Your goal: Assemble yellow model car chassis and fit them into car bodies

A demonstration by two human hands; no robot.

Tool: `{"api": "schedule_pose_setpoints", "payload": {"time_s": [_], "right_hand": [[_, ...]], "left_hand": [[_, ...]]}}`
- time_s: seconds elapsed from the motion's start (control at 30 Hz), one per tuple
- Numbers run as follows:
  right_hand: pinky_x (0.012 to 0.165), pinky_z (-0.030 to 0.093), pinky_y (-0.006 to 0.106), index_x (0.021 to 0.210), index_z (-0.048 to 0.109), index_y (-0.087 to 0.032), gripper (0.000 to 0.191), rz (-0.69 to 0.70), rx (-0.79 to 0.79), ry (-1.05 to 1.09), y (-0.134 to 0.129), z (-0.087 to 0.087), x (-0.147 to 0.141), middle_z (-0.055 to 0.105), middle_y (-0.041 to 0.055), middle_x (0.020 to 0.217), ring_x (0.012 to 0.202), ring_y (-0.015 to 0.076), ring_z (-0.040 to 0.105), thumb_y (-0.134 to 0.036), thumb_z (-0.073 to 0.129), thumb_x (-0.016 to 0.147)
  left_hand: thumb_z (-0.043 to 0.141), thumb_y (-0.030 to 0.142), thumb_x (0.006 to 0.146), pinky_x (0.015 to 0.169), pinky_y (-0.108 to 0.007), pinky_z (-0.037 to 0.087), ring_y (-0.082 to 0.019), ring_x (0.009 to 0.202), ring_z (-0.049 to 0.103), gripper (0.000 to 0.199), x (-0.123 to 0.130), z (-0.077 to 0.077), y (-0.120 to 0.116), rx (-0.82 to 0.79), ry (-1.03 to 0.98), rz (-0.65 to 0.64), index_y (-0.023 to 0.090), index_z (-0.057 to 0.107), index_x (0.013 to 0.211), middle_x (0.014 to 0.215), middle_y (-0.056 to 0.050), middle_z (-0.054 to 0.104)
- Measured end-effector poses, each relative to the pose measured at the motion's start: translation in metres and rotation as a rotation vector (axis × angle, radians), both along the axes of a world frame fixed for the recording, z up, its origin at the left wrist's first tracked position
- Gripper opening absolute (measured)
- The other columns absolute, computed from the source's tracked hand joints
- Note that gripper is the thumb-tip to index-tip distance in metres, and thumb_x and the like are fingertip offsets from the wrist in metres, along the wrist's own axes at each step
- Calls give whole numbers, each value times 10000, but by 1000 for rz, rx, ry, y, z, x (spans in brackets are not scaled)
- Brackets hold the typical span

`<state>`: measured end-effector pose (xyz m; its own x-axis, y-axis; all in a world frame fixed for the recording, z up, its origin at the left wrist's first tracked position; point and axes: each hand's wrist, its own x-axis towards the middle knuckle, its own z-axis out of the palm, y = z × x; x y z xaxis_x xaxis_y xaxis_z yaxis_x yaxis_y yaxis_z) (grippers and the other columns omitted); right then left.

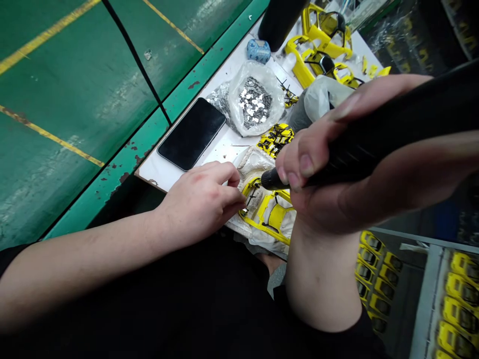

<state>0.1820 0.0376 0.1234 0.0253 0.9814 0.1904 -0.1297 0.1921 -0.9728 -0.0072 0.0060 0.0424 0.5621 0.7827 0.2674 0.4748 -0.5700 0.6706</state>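
A yellow toy car body shell point(276, 217) lies in a whitish, worn holding block point(249, 160) at the table's near edge. My right hand point(329, 164) is wrapped round a black electric screwdriver point(359, 144). Its narrow tip end point(268, 179) meets one end of the shell, close to a thin black part point(251, 198). At the same end, my left hand point(209, 194) has its fingers curled together against the shell's rim. Whatever lies between those fingertips is hidden.
Beyond the block are small yellow-and-black parts point(276, 139), a bag of small metal pieces point(256, 102) and a phone point(192, 133). More yellow shells point(318, 55) lie at the back. Racked yellow shells point(462, 294) stand at lower right. A green conveyor point(93, 89) runs at left.
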Motion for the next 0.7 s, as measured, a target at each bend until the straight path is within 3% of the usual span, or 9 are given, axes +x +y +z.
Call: {"api": "schedule_pose_setpoints", "payload": {"time_s": [0.1,0.23,0.47,0.7], "right_hand": [[430,472,373,943,768,-343,322,15,30,-54,-3,5,1,542,-54,657,477,169,480,-583,955,835],[446,449,395,1044,815,-371,233,25,51,-100,-5,5,2,622,-60,673,470,182,482,-518,914,892],[418,398,376,868,807,-357,120,3,38,-38,-3,6,-4,525,-60,637,450,169,442,-403,918,875],[385,340,376,830,792,-359,197,-83,79,-11,-1,2,-12,536,-57,604,420,185,409,-535,831,910]], "left_hand": [[758,310,1043,735,-317,442,-184,863,643,159,0,1,0,-15,13,5,237,886,982,1051,-55,731],[761,307,1042,742,-313,450,-187,882,649,158,1,2,0,-54,5,6,237,889,980,1065,-57,733],[759,301,1044,737,-318,450,-187,874,653,164,0,1,0,-54,-1,-2,226,890,980,1064,-60,730],[767,300,1036,721,-308,438,-176,854,645,155,1,1,0,-50,1,3,230,888,969,1057,-55,725]]}}
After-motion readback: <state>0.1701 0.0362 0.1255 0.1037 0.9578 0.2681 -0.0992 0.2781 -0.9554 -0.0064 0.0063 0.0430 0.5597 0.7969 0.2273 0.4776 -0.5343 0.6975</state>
